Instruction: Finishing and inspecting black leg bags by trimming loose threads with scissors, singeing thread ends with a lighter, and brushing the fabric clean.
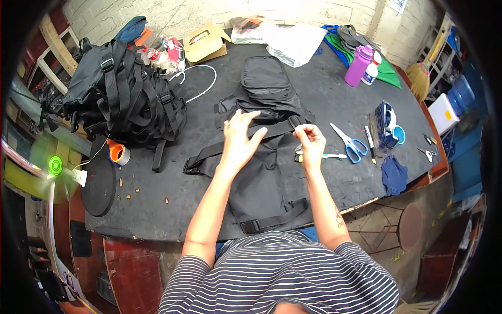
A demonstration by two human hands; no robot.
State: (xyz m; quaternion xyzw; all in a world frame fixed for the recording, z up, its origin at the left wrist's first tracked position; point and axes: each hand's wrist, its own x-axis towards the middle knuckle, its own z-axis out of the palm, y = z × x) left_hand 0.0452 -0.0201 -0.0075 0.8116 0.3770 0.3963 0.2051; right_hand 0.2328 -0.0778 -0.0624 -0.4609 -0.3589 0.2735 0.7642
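Observation:
A black fabric bag [255, 191] lies spread out in front of me, its zipped pouch [265, 73] toward the far side. Across its middle runs a black webbing strap [277, 130]. My right hand [312, 142] is closed in a pinch on this strap near its right end. Over the bag's left part, my left hand [240, 138] is open, fingers spread, holding nothing. A plastic buckle [251, 226] sits on another strap at the near edge. Just right of my right hand are scissors [355, 149] with blue handles and a toothbrush-like stick [334, 156].
A pile of black backpacks [120, 94] stands at the left, beside an orange tape roll [118, 153]. Farther back are a cardboard box [205, 44] and clear plastic bags [298, 42]. A purple bottle [358, 65], marker [369, 140] and navy cloth [394, 175] lie rightward. A green-bladed fan [55, 165] is at far left.

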